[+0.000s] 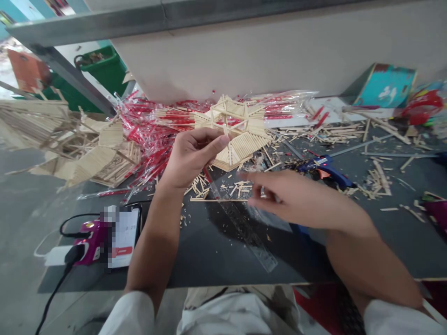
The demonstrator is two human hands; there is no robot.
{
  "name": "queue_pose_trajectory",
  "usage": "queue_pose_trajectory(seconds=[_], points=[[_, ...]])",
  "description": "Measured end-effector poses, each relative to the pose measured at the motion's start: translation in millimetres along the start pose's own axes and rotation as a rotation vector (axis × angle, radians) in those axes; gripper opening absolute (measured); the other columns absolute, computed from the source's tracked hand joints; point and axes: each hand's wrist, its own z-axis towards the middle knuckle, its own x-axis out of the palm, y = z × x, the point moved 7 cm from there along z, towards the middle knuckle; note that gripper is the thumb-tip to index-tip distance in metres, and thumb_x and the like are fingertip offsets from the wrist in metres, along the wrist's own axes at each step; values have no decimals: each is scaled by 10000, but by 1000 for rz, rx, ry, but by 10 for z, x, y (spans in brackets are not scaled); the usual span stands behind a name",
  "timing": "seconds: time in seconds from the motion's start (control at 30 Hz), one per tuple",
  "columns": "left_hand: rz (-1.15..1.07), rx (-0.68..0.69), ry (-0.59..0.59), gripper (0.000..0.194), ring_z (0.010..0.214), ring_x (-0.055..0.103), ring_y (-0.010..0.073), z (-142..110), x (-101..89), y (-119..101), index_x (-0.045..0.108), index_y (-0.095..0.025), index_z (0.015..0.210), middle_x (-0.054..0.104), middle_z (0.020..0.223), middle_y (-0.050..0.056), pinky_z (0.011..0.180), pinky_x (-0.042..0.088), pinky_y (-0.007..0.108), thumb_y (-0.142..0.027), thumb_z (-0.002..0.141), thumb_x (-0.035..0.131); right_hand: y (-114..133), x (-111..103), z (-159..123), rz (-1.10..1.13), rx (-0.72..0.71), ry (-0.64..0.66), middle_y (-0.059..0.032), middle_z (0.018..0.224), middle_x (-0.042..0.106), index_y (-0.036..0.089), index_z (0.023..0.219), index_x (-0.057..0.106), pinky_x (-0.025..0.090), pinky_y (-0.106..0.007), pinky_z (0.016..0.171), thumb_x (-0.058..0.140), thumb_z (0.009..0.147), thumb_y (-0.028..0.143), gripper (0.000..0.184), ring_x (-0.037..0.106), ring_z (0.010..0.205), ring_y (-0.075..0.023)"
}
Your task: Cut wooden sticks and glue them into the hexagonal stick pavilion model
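Note:
My left hand (pixel 195 151) is closed in a pinch, thumb against forefinger, on a short pale wooden stick (pixel 225 129). It is held just in front of a many-sided model (pixel 249 145) made of thin sticks laid side by side, with an open frame of sticks on top. Fingers partly curled and forefinger stretched out, my right hand (pixel 282 195) hovers over the table, slightly blurred; nothing shows in it. Close to its thumb lies a long thin stick (pixel 218 200). Beneath is a clear ruler (pixel 256 249), and cut stick pieces (pixel 240 188) are scattered around.
A blue glue gun (pixel 323 167) lies right of the model. Red-and-clear plastic packets (pixel 150 135) are heaped behind. More stick models (pixel 91 163) stand at the left. A phone (pixel 125 237) and a purple power strip (pixel 91 242) with cables sit at the table's (pixel 202 265) front left.

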Motion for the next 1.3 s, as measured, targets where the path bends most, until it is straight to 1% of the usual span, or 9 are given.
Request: queue_pose_trajectory(seconds=[0.07, 0.17, 0.37, 0.5, 0.67, 0.9, 1.07, 1.2, 1.3], points=[[-3, -11, 5, 281, 473, 408, 46, -5, 11, -7, 776, -177, 807, 541, 583, -27, 442, 319, 215, -439, 841, 872, 102, 137, 68, 9, -113, 145, -36, 937, 791, 227, 1221, 762, 464, -277, 693, 627, 1025, 346, 266, 691, 756, -160], [-11, -14, 27, 266, 476, 413, 48, -15, 42, -19, 785, -183, 816, 552, 597, -23, 439, 313, 218, -433, 843, 872, 65, 75, 161, 129, -54, -41, -17, 831, 754, 190, 1024, 740, 439, -264, 663, 652, 1011, 367, 199, 635, 662, -127], [19, -3, 108, 274, 497, 444, 61, -57, 165, -32, 802, -194, 839, 582, 631, -10, 444, 321, 226, -460, 854, 864, -186, 27, 234, 503, 55, -480, 11, 876, 700, 229, 1356, 584, 457, -265, 598, 805, 901, 464, 558, 606, 646, -132], [10, 8, 111, 293, 489, 441, 54, -66, 204, -39, 791, -182, 814, 599, 639, -9, 448, 330, 228, -462, 845, 871, -147, 64, 270, 509, 9, -435, 6, 784, 727, 212, 1057, 758, 408, -260, 555, 743, 955, 465, 273, 562, 572, -114], [-8, 9, 20, 306, 473, 446, 54, -25, -20, -76, 790, -185, 833, 604, 633, -9, 426, 325, 229, -477, 830, 883, 24, -89, 166, 323, -122, -424, 14, 700, 734, 207, 868, 765, 458, -255, 621, 705, 996, 411, 248, 626, 593, -114], [-5, 50, -189, 334, 454, 419, 32, -11, -610, -166, 777, -207, 800, 592, 631, -21, 398, 287, 220, -503, 771, 928, -80, -658, -260, 366, -172, -1033, 45, 638, 696, 257, 776, 812, 376, -277, 500, 892, 808, 185, 112, 531, 537, -90], [-5, 10, -196, 357, 444, 419, 38, -3, -596, -128, 792, -222, 802, 549, 566, -35, 395, 291, 213, -539, 739, 942, -191, -901, -558, 365, -193, -1382, 7, 573, 653, 224, 760, 832, 354, -327, 429, 894, 805, 278, 94, 535, 465, -115], [-18, -3, -181, 375, 458, 437, 40, 15, -511, -121, 781, -208, 791, 563, 582, -37, 399, 315, 206, -531, 717, 957, -246, -925, -560, 286, -79, -1335, -32, 800, 779, 246, 986, 867, 518, -367, 566, 767, 918, 238, 121, 696, 619, -158], [-26, -18, -172, 362, 458, 426, 42, 13, -497, -111, 773, -203, 789, 576, 591, -36, 399, 317, 213, -504, 717, 962, -299, -898, -515, 275, -80, -1288, -29, 821, 807, 228, 908, 865, 571, -350, 614, 827, 835, 174, 98, 715, 636, -153]])
